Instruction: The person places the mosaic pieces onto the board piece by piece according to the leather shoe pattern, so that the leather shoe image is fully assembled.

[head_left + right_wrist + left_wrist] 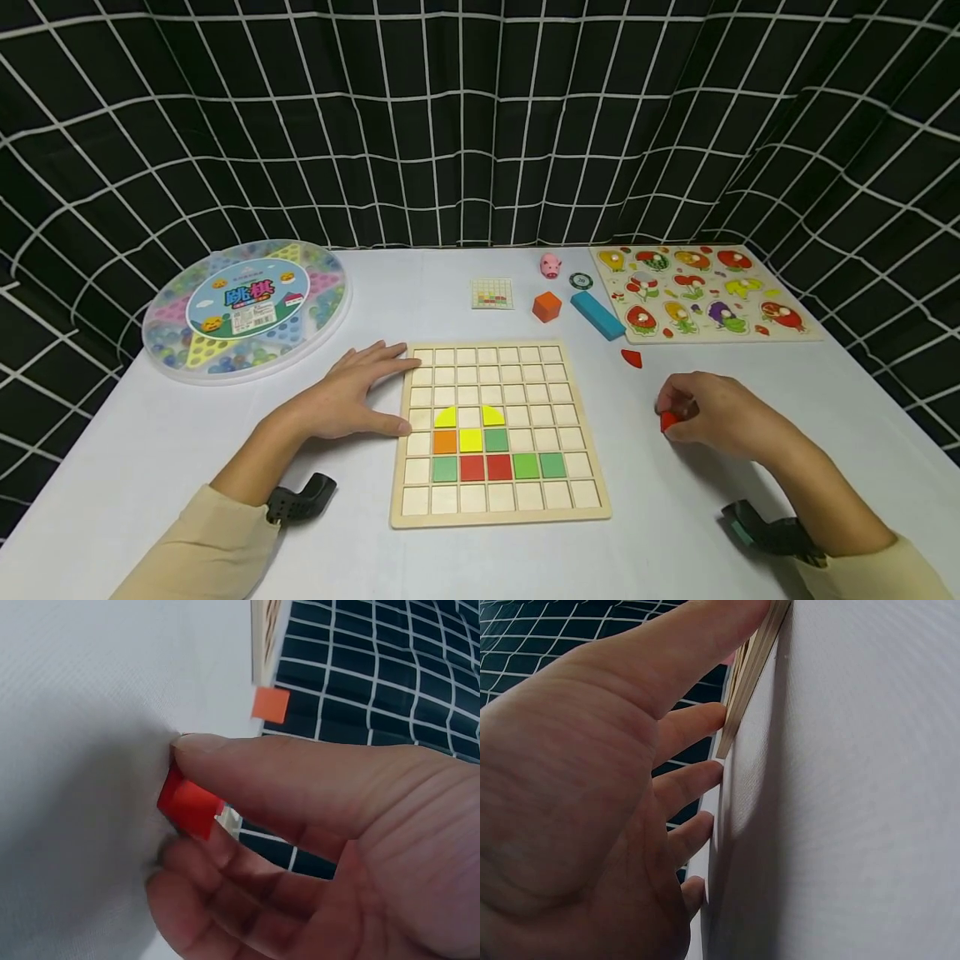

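A wooden grid board [501, 518] lies flat in the middle of the table, with several coloured tiles set in its cells. Two yellow quarter-round tiles top the pattern, and a red square tile [472, 468] sits in the lowest coloured row. My left hand [330, 400] rests at the board's left edge with fingers spread, thumb and index finger touching the frame. To the right of the board, my right hand [716, 417] pinches a small red tile [193, 806] between thumb and fingers, close over the table. Beyond that hand lies a loose red curved-edge tile [632, 358].
A round marble-game box [341, 304] stands at the back left. Behind the board are a pattern card [492, 294], an orange cube [547, 307], a pink pig figure [551, 266], a round chip [581, 281] and a blue block [597, 315]. A fruit puzzle board [705, 292] lies back right.
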Demonstrator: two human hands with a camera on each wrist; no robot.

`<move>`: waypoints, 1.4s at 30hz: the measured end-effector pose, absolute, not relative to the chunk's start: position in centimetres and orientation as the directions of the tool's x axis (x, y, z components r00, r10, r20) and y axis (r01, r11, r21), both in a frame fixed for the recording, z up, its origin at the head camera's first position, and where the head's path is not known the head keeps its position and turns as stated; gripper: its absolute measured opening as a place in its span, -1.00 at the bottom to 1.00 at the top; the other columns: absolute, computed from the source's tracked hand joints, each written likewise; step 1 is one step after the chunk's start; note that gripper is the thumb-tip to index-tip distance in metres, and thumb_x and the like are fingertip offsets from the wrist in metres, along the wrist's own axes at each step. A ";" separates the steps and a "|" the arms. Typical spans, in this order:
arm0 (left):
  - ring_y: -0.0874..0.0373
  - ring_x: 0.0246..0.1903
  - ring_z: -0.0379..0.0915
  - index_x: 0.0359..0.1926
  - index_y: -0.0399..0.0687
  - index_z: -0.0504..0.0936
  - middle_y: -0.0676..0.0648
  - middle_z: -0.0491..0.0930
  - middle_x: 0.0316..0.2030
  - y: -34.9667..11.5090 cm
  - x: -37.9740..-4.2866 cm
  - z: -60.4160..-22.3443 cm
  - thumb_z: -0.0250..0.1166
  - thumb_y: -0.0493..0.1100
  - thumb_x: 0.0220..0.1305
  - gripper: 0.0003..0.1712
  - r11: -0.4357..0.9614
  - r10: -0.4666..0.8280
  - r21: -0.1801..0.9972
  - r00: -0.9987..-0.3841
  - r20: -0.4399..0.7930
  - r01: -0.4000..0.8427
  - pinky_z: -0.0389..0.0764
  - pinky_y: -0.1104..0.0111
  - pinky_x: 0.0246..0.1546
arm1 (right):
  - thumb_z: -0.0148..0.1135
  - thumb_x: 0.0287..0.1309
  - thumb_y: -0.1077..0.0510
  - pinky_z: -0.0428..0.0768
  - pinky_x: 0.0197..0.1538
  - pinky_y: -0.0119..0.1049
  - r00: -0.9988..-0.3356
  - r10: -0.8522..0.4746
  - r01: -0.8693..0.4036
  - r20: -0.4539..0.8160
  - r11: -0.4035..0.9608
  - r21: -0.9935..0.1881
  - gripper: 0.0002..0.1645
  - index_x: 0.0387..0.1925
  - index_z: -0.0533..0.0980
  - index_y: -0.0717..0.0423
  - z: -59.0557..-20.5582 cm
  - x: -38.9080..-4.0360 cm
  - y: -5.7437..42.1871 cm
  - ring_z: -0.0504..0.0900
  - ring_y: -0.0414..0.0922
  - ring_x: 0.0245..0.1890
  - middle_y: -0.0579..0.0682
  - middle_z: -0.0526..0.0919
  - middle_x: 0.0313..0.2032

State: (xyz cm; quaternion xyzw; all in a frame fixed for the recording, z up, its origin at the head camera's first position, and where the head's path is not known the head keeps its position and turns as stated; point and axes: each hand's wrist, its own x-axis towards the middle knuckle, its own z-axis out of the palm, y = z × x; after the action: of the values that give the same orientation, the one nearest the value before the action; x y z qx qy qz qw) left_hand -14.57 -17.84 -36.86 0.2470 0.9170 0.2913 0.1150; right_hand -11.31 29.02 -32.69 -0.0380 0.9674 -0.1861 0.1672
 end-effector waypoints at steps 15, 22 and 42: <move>-0.28 0.62 -0.16 0.49 0.07 0.42 -0.19 0.15 0.60 -17.8 -14.5 -36.9 0.55 0.29 0.04 0.03 0.708 0.521 0.590 -0.851 -0.065 0.388 -0.26 -0.27 0.58 | 0.44 0.21 0.27 0.73 -0.39 -0.33 -0.919 -0.335 -0.128 -0.208 0.752 -0.647 -0.87 -0.24 0.63 0.11 -31.6 -11.5 25.2 0.60 -0.10 -0.43 0.00 0.64 -0.36; -0.30 0.61 -0.14 0.49 0.08 0.42 -0.19 0.16 0.59 -17.8 -14.6 -36.9 0.55 0.28 0.04 0.02 0.705 0.523 0.589 -0.851 -0.054 0.396 -0.24 -0.25 0.58 | 0.42 0.22 0.29 0.72 -0.36 -0.29 -0.864 -0.461 -0.182 -0.203 0.661 -0.728 -0.89 -0.25 0.64 0.08 -31.4 -12.2 21.5 0.62 -0.06 -0.44 0.02 0.62 -0.38; -0.31 0.61 -0.13 0.49 0.08 0.42 -0.21 0.17 0.58 -17.9 -14.5 -36.9 0.55 0.28 0.05 0.02 0.704 0.528 0.586 -0.848 -0.054 0.401 -0.23 -0.27 0.58 | 0.42 0.20 0.33 0.62 -0.24 -0.39 -0.774 -0.611 -0.363 -0.165 0.643 -0.674 -0.80 -0.34 0.72 -0.06 -33.0 -12.5 15.7 0.56 -0.15 -0.28 -0.19 0.65 -0.42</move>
State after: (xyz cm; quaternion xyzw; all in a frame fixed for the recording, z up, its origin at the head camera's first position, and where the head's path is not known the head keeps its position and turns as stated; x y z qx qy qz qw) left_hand -14.45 -17.91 -36.89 0.2535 0.9166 0.2892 0.1094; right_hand -12.55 15.75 -33.01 -0.2750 0.8856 -0.3208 0.1928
